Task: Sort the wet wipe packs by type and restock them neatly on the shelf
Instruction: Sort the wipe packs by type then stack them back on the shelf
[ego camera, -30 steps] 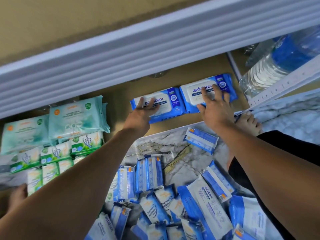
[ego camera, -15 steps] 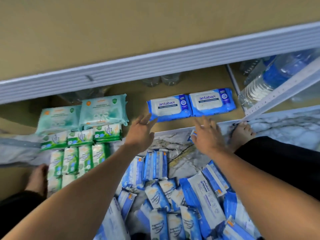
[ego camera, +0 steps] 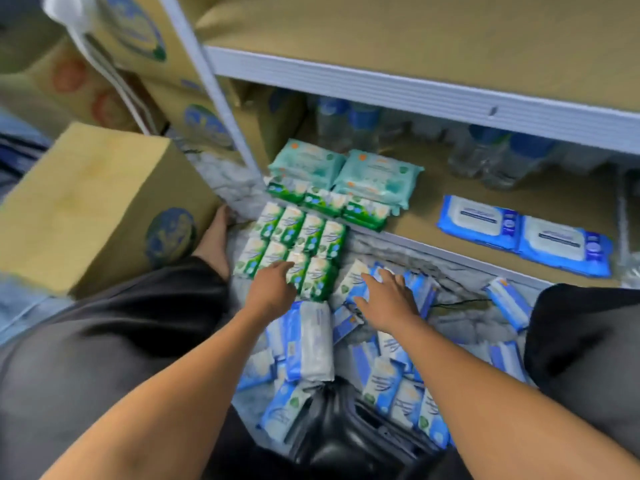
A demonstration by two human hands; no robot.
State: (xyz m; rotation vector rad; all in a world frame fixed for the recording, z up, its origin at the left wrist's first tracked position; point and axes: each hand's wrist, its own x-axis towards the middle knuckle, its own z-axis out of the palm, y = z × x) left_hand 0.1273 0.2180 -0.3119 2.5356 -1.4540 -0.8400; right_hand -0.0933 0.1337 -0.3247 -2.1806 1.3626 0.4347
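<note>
Let go: large blue packs (ego camera: 481, 223), now well apart at 2 o'clock on shelf (ego camera: 450, 209).
Left hand (ego camera: 273, 289): straight fingers, empty, over green packs (ego camera: 298, 237), 12 o'clock.
Right hand (ego camera: 388, 299): splayed, empty, over small blue packs (ego camera: 384, 379).

You had 2 large blue packs (ego camera: 479, 225), 2 teal packs (ego camera: 377, 174) showing on top, 3 green packs (ego camera: 323, 201) in a row and 8 small green packs (ego camera: 308, 233) in a 2-by-4 block. The heaped blue-white packs (ego camera: 313, 341) were too jumbled for you to count.
</note>
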